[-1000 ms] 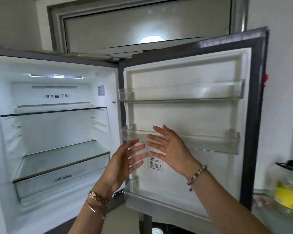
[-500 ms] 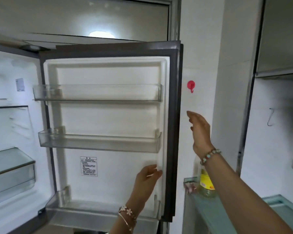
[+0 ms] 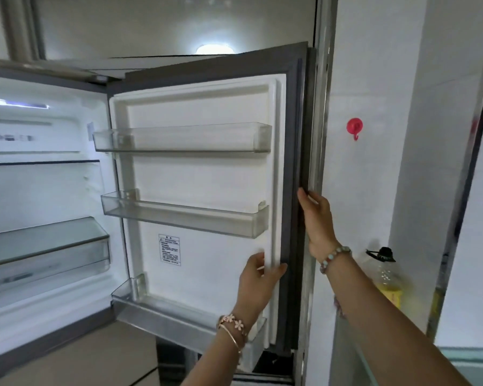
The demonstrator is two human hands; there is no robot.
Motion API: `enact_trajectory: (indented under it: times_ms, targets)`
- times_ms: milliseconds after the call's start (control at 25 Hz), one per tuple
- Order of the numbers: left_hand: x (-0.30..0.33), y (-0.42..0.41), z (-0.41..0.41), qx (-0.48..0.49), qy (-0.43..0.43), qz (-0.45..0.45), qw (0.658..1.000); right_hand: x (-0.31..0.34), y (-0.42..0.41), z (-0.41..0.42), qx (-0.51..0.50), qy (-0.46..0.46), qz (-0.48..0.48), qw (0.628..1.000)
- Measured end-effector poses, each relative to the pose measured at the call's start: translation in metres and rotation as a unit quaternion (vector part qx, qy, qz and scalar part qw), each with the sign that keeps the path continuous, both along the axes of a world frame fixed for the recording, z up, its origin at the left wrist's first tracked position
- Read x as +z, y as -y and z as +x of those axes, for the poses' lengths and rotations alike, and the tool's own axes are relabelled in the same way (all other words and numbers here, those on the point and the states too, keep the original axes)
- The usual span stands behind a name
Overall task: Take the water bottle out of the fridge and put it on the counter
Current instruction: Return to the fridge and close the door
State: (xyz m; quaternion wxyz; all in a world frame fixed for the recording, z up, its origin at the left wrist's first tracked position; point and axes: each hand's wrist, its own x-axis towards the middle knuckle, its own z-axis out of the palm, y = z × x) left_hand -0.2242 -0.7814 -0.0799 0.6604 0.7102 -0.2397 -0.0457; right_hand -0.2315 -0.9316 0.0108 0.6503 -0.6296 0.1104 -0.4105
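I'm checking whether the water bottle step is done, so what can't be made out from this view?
- Water bottle: none shows in the head view; the fridge interior is cut off by the left edge.
- Yellow bottle: blurred, partly behind the right arm; contents unclear.
- Counter: mostly hidden by that arm and the frame edge.
- Door label: print too small to read.
- Right hand: fingers wrap behind the door edge, out of sight.
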Motion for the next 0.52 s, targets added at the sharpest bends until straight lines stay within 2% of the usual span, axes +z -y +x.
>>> enact_trajectory:
  times_ms: [280,400,520]
  targets:
    - [0.012,-0.068,-0.046,0.074,0.043,0.106,0.991,-0.011,-0.076,-0.054,0.057,0.106,0.027,0.992]
    - [0.005,-0.122,-0.065,0.129,0.053,0.117,0.983,-0.017,-0.13,-0.076,0.057,0.155,-0.028,0.986]
    - [-0.006,-0.189,-0.08,0.201,0.063,0.104,0.972,-0.01,-0.193,-0.085,0.118,0.199,-0.132,0.964]
